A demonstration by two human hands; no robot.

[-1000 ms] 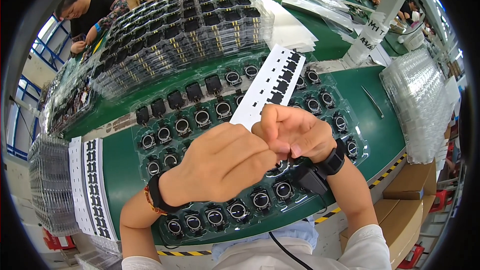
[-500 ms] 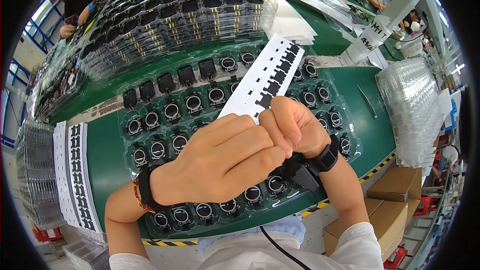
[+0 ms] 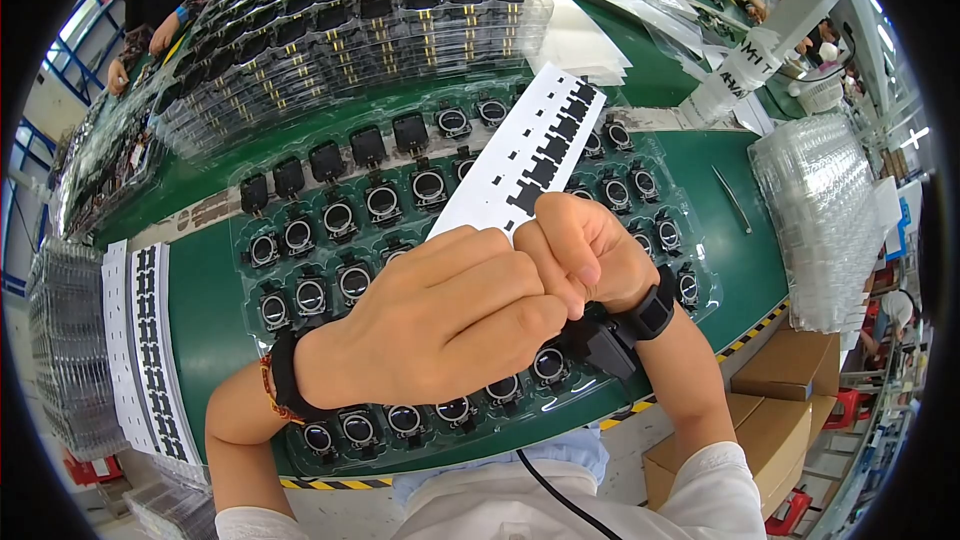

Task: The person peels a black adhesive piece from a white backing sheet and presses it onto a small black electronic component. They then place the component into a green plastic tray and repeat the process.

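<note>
Over one clear moulded-plastic tray (image 3: pixel 690 252) of round-faced modules (image 3: pixel 382 202), left hand (image 3: pixel 440 315) and right hand (image 3: pixel 598 252) meet, fingers curled; can't tell if anything's gripped. One flat black-patterned white sheet (image 3: pixel 475 198) crosses the tray; five squarish black caps (image 3: pixel 367 146) beyond. Smooth green worktop (image 3: pixel 215 285) underneath.

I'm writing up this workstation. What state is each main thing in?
Left hand: fingers curled, beside the other
Right hand: fingers curled; any contents hidden
Tray: partly covered, holding round-faced parts
White sheet: lying slanted over the tray
Metal tool: lying on the table
Filled trays: stacked
</note>
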